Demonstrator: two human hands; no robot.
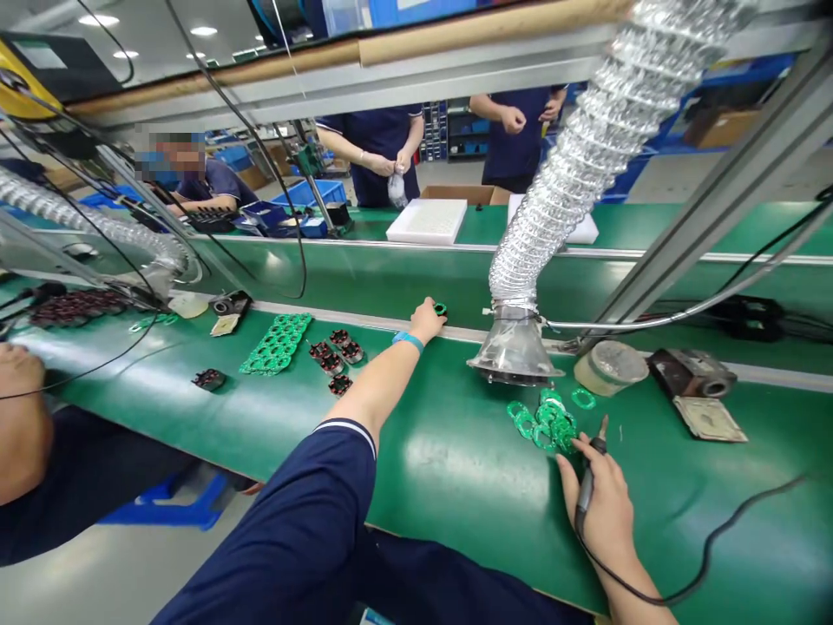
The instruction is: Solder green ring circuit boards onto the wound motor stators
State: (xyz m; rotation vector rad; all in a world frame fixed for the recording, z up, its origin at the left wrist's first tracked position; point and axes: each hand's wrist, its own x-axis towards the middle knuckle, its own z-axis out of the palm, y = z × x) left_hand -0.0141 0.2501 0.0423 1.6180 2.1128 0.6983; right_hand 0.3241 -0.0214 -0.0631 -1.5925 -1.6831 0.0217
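My left hand [428, 321] reaches far forward to the strip between bench and belt, its fingers closed around a small dark part with a green ring on top [441, 309]. Between the thumb and fingers of my right hand [606, 508] lies a soldering iron [586, 486], tip pointing away from me. The right fingertips are at the near edge of a loose pile of green ring-shaped circuit boards [552, 423]. Several black and copper-coloured wound cores [337, 354] stand left of my left forearm. Beside them lies a panel of joined green ring boards [277, 343].
A silver duct with a funnel hood [514, 351] hangs over the bench. Right of it are a round tub [610, 368] and a soldering iron stand [699, 386]. A black cord trails right. A co-worker's arm [22, 425] is at left; other people stand across the belt [364, 269].
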